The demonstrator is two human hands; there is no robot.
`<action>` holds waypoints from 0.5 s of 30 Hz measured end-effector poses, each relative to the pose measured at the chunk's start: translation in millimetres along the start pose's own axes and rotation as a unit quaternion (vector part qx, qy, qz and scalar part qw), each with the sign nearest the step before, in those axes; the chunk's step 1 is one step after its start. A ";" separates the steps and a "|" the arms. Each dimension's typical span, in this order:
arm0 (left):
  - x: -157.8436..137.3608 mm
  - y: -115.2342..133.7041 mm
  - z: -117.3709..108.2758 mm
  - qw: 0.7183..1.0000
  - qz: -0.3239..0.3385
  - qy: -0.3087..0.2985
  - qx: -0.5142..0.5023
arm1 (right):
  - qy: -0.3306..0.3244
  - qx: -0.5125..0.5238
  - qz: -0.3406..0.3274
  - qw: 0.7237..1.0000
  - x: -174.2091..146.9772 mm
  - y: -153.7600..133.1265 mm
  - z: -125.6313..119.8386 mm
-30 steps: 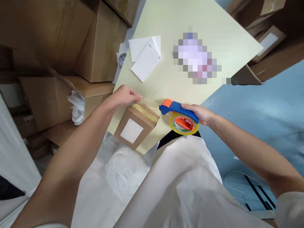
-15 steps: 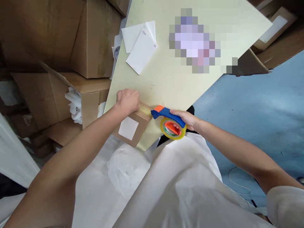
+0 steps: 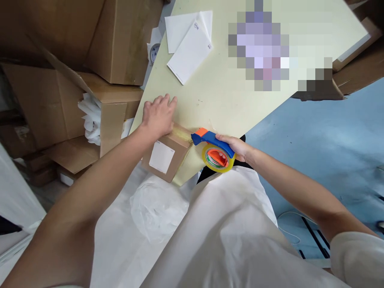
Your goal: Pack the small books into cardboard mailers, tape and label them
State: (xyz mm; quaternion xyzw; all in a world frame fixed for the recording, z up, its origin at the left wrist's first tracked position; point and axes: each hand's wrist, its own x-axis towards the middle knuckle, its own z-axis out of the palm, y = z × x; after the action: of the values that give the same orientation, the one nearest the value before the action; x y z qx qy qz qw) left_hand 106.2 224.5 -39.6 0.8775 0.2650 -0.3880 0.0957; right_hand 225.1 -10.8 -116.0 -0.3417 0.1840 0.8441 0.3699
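Observation:
A small brown cardboard box [image 3: 177, 159] with a white label [image 3: 162, 157] on its side sits at the table's near corner. Shiny yellowish tape runs along its top. My left hand [image 3: 159, 114] lies over the far left of the box top, its fingers spread out past the edge. In my right hand [image 3: 237, 147] is a blue and orange tape dispenser [image 3: 213, 141] with a roll of clear yellowish tape [image 3: 230, 165]. The dispenser's front end is at the right edge of the box top. My right fingers are partly hidden behind the dispenser.
White label sheets [image 3: 190, 52] lie on the pale table [image 3: 207, 112]. A blurred-out object [image 3: 258, 46] is farther back. Large cardboard boxes [image 3: 129, 44] stand at the left, one open with white wrapping [image 3: 91, 120]. A clear plastic bag [image 3: 157, 208] hangs below the table corner.
My left hand has opened from a fist, its fingers now spreading forward over the box. My right hand and the tape dispenser stay nearly where they were. The view has shifted slightly.

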 end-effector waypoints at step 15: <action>-36.6 -42.7 41.6 0.981 0.019 -0.017 -0.195 | -0.021 -0.071 0.041 0.996 15.0 -50.1 20.3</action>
State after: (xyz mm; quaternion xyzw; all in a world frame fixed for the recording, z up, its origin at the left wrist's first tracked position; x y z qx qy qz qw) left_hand 36.5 230.6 -39.6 0.8405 0.3167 -0.3418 0.2765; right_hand 246.3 41.1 -115.4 -0.3410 0.1295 0.8767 0.3136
